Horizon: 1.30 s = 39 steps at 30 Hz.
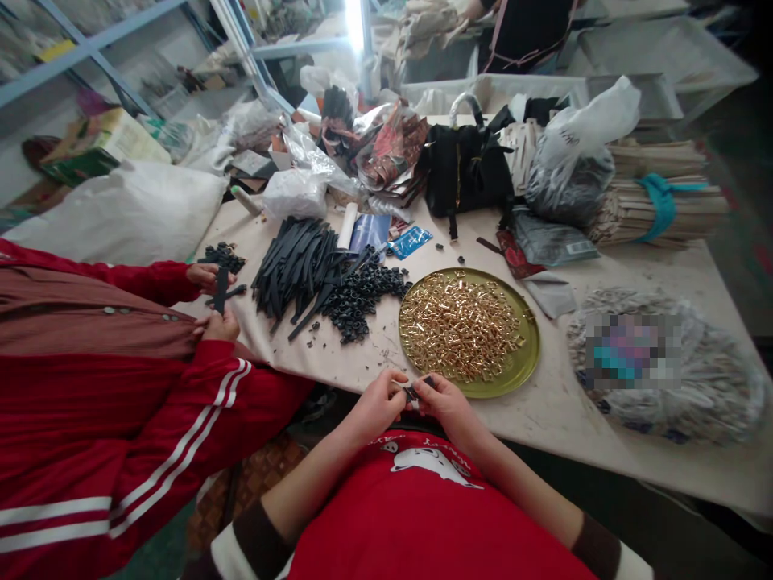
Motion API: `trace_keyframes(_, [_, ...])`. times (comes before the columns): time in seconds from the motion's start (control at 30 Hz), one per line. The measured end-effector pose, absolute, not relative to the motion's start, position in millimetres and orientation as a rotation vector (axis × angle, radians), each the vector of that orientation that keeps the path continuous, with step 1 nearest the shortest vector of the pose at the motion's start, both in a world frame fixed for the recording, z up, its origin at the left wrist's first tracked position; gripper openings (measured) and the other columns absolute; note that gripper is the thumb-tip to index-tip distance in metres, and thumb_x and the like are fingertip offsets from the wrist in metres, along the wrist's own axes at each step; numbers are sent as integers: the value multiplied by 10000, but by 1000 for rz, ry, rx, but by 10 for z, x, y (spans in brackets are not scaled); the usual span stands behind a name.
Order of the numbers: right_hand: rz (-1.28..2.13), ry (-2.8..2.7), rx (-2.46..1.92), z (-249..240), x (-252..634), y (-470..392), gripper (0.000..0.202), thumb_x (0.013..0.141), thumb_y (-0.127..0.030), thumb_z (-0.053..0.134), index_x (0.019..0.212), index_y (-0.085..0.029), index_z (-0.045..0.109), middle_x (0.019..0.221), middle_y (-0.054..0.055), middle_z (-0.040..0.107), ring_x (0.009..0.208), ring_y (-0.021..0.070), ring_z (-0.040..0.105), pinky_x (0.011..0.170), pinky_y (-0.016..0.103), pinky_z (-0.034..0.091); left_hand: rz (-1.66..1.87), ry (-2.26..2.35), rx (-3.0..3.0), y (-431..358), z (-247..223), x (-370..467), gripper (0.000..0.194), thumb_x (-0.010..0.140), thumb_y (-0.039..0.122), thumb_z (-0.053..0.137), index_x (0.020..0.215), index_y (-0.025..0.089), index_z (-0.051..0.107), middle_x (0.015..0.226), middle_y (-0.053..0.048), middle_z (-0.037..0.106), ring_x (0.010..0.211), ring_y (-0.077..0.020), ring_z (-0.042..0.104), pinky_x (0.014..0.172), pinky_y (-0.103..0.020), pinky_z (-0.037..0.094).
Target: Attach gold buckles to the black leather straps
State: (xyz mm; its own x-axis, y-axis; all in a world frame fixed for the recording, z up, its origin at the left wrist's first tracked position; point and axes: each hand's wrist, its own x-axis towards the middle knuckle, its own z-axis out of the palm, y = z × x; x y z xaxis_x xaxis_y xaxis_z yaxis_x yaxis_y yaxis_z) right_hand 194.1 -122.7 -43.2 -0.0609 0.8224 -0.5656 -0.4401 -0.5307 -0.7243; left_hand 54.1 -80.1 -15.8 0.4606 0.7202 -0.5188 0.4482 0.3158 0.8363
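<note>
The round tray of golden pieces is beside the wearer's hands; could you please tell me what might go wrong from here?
The round tray lies near the front edge of the table, so a bump from the right hand might spill golden pieces. The small dark piece pinched between right and left hand could slip. Loose black pieces beside the tray might get mixed in.

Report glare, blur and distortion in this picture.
Head view, top: white glare from the light; head view, middle: glints on the gold pieces; head view, upper left: shelves look soft and skewed; head view, right: pixelated patch over the plastic bag.
</note>
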Motion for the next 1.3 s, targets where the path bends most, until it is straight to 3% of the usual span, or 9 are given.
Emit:
trace_keyframes(0.17, [1762,-360,-1220,-377,1866,-1083,455,713,-603,496,759,-164,602,637,17,564,584,127,483,600,279,392,295,1239,1323,-657,-157,402,153,779,234,449,908,153,433,704,-1,591,555,-89,528,518,-198,397])
trace_keyframes(0.33, [1842,-374,-1221,-402,1706,-883,296,643,-448,670,780,-197,593,709,-16,554,564,89,428,538,226,341,319,1239,1345,-464,-143,277,178,789,286,470,907,158,436,716,-3,591,600,-105,546,561,-216,411])
trace_keyframes(0.43, [2057,-305,-1132,-435,1581,-745,326,654,-447,665,863,-213,577,724,-16,542,576,87,429,516,212,324,292,1258,1460,-304,-145,171,173,783,276,478,914,163,471,778,-20,603,698,-126,564,627,-231,422])
trace_keyframes(0.57, [2200,-134,-1022,-479,1436,-533,309,642,-445,677,803,-208,560,681,-29,501,564,83,418,522,212,332,145,1335,1625,-41,-145,8,182,761,255,489,923,171,494,771,-18,607,719,-146,560,648,-248,417])
trace_keyframes(0.83, [2128,-136,-1052,-539,1325,-165,240,640,-361,695,707,-185,546,706,-24,525,634,95,448,578,217,344,19,1294,1586,342,-173,-127,187,757,326,494,807,160,563,743,-16,615,680,-142,542,595,-228,399])
trace_keyframes(1.03, [1764,-445,-1293,-585,1309,-93,278,711,-410,603,641,-186,452,554,-41,482,532,96,435,546,244,341,132,1168,1490,402,-109,-92,167,745,223,484,857,152,584,824,-21,624,754,-134,542,690,-232,410])
trace_keyframes(1.2, [1651,-618,-1395,-618,1384,-200,328,689,-413,605,877,-221,415,522,-94,441,435,83,408,444,220,310,79,1105,1214,282,-57,-27,216,713,176,486,899,122,581,804,-28,618,676,-113,525,607,-218,400])
trace_keyframes(1.3, [1823,-736,-1320,-574,1496,-345,307,688,-415,608,841,-214,433,516,-90,456,417,67,385,408,197,279,71,1040,992,122,-33,18,291,696,167,507,976,97,548,824,-46,614,671,-108,534,602,-221,396])
